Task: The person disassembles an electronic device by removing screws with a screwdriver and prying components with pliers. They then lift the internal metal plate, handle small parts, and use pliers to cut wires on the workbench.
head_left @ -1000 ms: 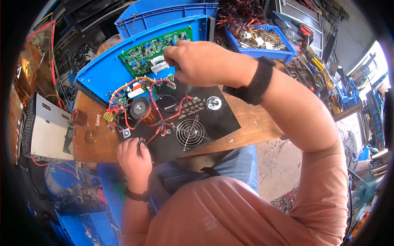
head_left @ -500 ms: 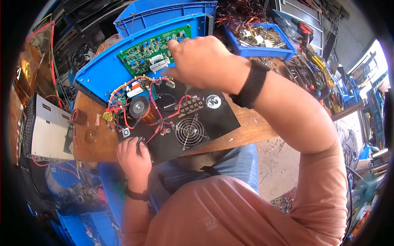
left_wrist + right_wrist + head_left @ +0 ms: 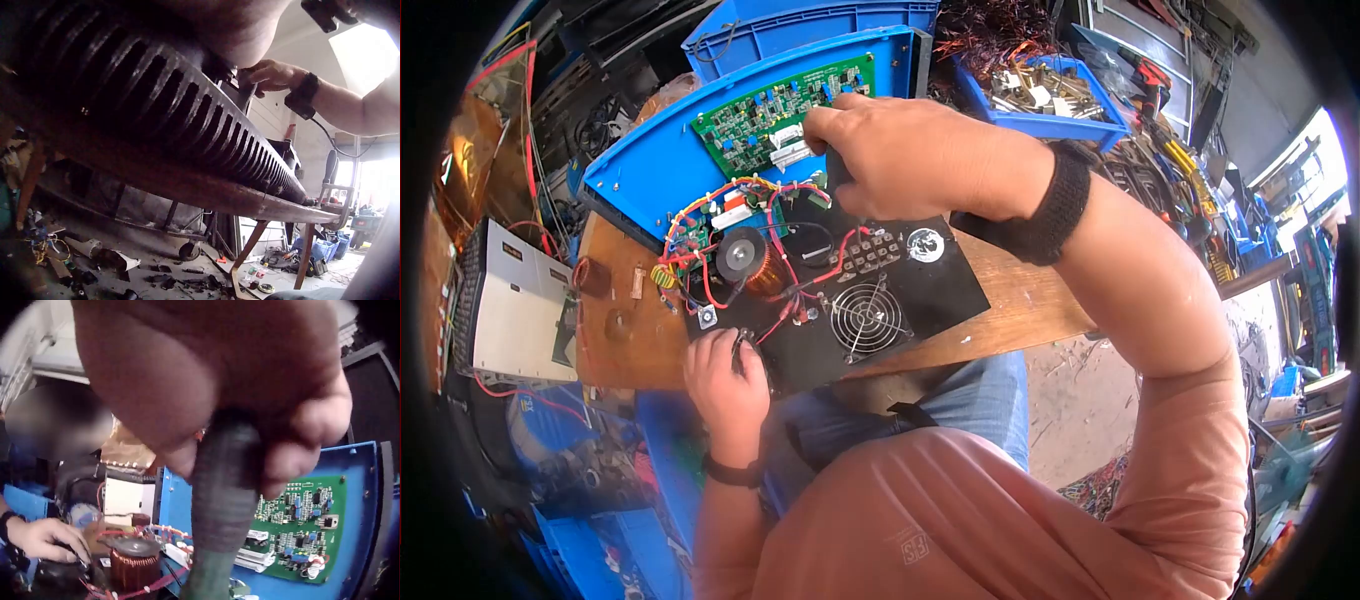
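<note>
The electronics chassis (image 3: pixel 945 295) lies mid-frame on the worktop (image 3: pixel 1035 305), the left hand (image 3: pixel 730 385) resting at its lower-left corner, grip unclear. Beyond, the right hand (image 3: pixel 890 155), fingers curled round a dark tool handle (image 3: pixel 225 494), has swung rightward, suggesting a turning stroke, work unfinished.

A dark grey-green cylindrical handle (image 3: pixel 225 494) is gripped in the right hand (image 3: pixel 900 155); a flat, black, slot-sided metal chassis (image 3: pixel 945 300) lies on the wooden counter (image 3: pixel 1030 305).
</note>
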A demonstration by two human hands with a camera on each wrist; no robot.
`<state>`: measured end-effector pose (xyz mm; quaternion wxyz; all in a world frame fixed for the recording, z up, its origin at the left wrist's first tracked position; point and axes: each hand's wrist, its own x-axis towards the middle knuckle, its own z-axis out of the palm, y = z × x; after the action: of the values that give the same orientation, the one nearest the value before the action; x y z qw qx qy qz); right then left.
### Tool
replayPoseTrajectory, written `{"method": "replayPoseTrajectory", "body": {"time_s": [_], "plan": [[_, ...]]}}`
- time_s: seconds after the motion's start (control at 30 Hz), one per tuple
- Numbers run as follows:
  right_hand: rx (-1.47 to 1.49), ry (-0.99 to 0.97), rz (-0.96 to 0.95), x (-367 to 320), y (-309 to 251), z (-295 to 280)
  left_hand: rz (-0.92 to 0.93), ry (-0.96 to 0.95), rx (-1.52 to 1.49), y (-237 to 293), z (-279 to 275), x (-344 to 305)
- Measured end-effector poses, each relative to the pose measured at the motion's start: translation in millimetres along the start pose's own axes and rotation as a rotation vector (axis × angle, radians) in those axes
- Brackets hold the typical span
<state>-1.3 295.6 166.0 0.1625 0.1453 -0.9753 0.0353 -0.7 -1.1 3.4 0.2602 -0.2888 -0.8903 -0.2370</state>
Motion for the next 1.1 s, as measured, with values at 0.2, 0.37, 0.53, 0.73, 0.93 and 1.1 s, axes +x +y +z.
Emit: {"method": "replayPoseTrajectory", "body": {"time_s": [0.2, 0.37, 0.53, 0.73, 0.93, 1.1], "plan": [[-0.108, -0.215, 0.183, 4, -20, -30, 0.009, -0.002, 0.009, 0, 1, 1], [-0.080, 0.023, 0.019, 1, 1, -2, 0.004, 0.007, 0.001, 0, 2, 1], [-0.086, -0.125, 0.136, 4, -9, -14, 0.008, 0.011, 0.001, -1, 1, 1], [-0.028, 0.056, 0.015, 2, -3, 0, 0.014, 0.013, 0.011, 0, 2, 1], [-0.009, -0.008, 0.119, 13, -6, 4, 0.006, 0.020, 0.003, 0, 1, 1], [0.098, 0.042, -0.022, 12, 5, 1, 0.008, 0.013, 0.009, -1, 1, 2]]}}
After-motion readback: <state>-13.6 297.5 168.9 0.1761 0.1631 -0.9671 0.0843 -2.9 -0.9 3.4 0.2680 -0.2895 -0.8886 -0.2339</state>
